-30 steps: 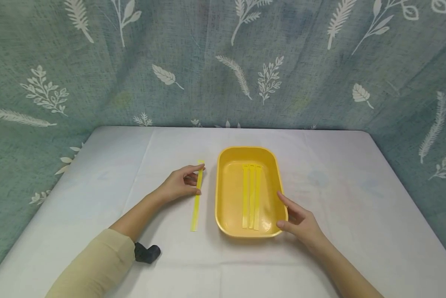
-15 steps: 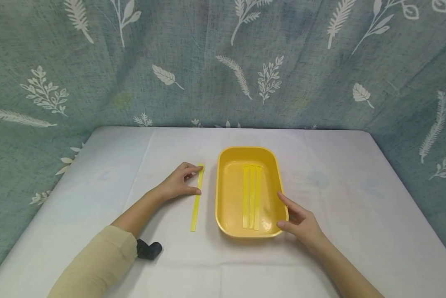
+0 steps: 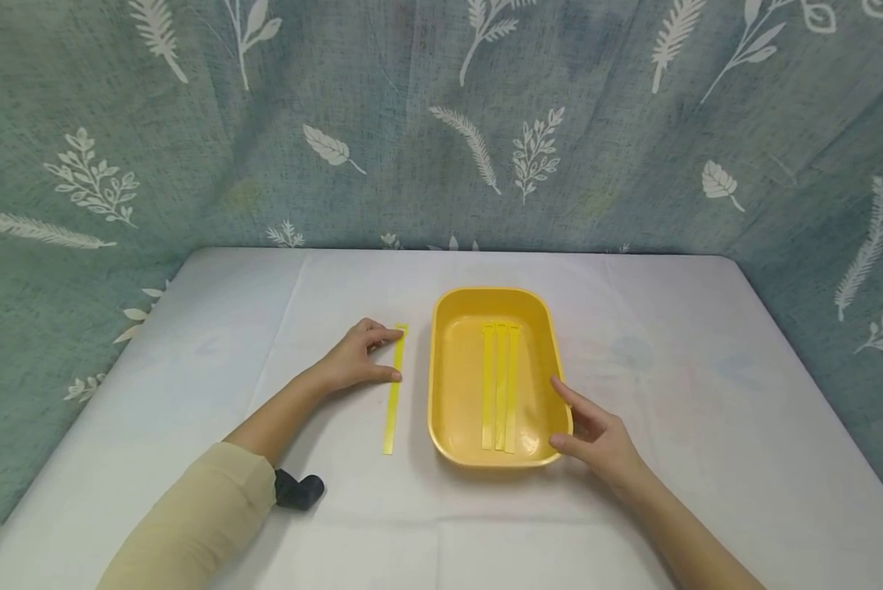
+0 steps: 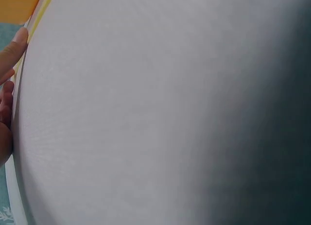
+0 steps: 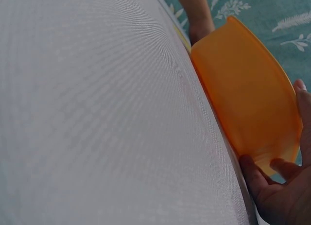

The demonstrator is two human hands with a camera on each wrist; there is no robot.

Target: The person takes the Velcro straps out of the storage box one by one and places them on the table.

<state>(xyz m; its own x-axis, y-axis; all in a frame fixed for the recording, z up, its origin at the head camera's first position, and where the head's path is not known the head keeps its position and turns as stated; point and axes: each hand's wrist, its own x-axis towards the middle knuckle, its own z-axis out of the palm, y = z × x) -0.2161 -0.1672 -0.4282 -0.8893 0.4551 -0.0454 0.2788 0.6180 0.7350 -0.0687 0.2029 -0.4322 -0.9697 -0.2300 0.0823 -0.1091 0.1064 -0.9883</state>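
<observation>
A flat yellow strip (image 3: 392, 410) with a slightly wider far end lies on the white cloth, left of a yellow plastic tray (image 3: 456, 393). My left hand (image 3: 356, 356) touches this strip, index fingertip near the far end and thumb partway along it, with a gap between the two. In the left wrist view, only part of my left hand (image 4: 7, 60) shows at the edge. My right hand (image 3: 604, 442) holds the near right corner of the tray, fingertips over its rim and others against the outer wall. Inside the tray, 3 similar yellow strips (image 3: 500, 393) lie side by side lengthwise.
A white cloth (image 3: 663, 344) covers the table. Behind it hangs a green curtain (image 3: 412, 164) with white leaf prints. A small black object (image 3: 301, 492) shows beside the left sleeve (image 3: 198, 508); its kind is unclear.
The far end of the loose strip has come down to the cloth, and the left index finger now lies over it. The right hand and tray have stayed put.
</observation>
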